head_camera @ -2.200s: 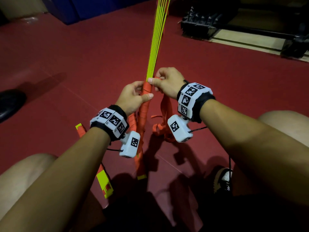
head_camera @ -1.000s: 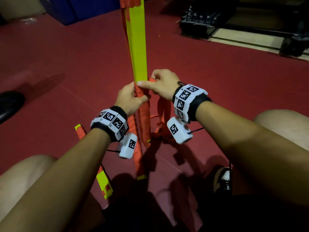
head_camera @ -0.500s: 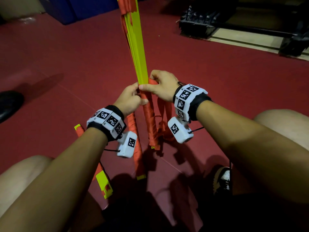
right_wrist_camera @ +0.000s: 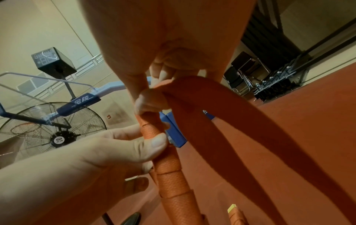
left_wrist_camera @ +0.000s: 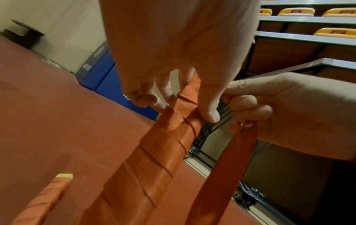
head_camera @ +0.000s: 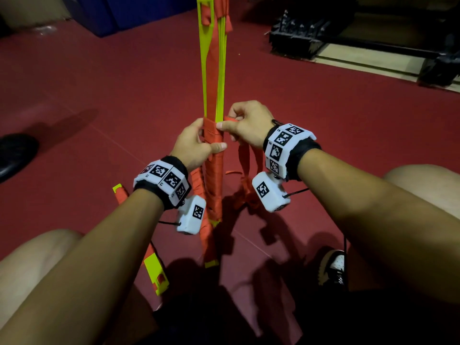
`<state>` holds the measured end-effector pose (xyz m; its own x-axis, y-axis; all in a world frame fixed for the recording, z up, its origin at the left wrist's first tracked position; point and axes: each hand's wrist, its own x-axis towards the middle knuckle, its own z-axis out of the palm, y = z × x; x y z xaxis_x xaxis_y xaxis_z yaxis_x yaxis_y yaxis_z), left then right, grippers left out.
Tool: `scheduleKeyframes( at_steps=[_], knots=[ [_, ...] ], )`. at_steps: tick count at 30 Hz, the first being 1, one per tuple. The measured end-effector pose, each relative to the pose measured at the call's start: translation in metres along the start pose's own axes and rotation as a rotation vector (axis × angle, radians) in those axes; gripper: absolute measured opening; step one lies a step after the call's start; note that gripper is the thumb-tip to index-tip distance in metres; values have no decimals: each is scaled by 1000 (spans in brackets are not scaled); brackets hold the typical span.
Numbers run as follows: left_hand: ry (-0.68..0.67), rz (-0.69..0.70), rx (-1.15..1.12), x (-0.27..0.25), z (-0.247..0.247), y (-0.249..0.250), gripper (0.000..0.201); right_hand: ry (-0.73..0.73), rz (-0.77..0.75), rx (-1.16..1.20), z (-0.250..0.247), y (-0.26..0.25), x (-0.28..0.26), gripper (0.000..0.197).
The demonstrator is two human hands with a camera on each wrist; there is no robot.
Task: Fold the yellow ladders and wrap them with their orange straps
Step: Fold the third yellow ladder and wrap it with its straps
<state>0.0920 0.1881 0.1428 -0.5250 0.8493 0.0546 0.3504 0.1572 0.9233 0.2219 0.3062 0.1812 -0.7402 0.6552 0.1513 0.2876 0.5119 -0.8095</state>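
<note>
The folded yellow ladder (head_camera: 219, 70) rises from my hands past the top of the head view. Its lower part is wound in orange strap (head_camera: 215, 185) down to the floor. My left hand (head_camera: 199, 145) grips the wrapped bundle (left_wrist_camera: 154, 159), thumb across the front. Just right of it, my right hand (head_camera: 236, 124) pinches the strap where it leaves the top turn. The loose strap (head_camera: 245, 160) hangs down from that hand in a loop (right_wrist_camera: 231, 121). The right wrist view shows my right hand (right_wrist_camera: 152, 97) above the left hand's thumb (right_wrist_camera: 158, 141) on the bundle (right_wrist_camera: 171, 175).
Another strap-wrapped yellow ladder (head_camera: 155, 270) lies on the red floor by my left knee. Someone's black shoe (head_camera: 15, 155) is at the far left, my own shoe (head_camera: 333, 267) at lower right. A blue mat (head_camera: 129, 13) and a black rack (head_camera: 298, 33) stand behind. A floor fan (right_wrist_camera: 52, 129) is nearby.
The ladder bundle has turned in my hands, from edge-on to flat and back. My right hand has carried the strap round it, and the orange winding has climbed a little higher.
</note>
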Motion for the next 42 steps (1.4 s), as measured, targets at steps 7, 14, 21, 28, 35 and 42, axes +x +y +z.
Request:
scheduleKeyframes(
  at_steps=[7, 14, 21, 28, 35, 42],
  knots=[
    [-9, 73, 127, 0, -2, -5, 54, 6, 23, -109, 2, -6, -5, 47],
    [-3, 97, 146, -4, 0, 3, 41, 66, 0, -122, 3, -4, -3, 42],
    [21, 86, 147, -6, 1, 6, 36, 65, 25, 2, 2, -10, -8, 43],
    [80, 70, 268, -9, 3, 9, 34, 17, 38, 76, 3, -14, -10, 43],
    [38, 75, 467, -8, 4, 11, 20, 56, 60, -107, 9, -6, -4, 54],
    [-138, -20, 88, -8, 6, 13, 33, 50, 20, -59, 11, -3, 1, 41]
  ],
)
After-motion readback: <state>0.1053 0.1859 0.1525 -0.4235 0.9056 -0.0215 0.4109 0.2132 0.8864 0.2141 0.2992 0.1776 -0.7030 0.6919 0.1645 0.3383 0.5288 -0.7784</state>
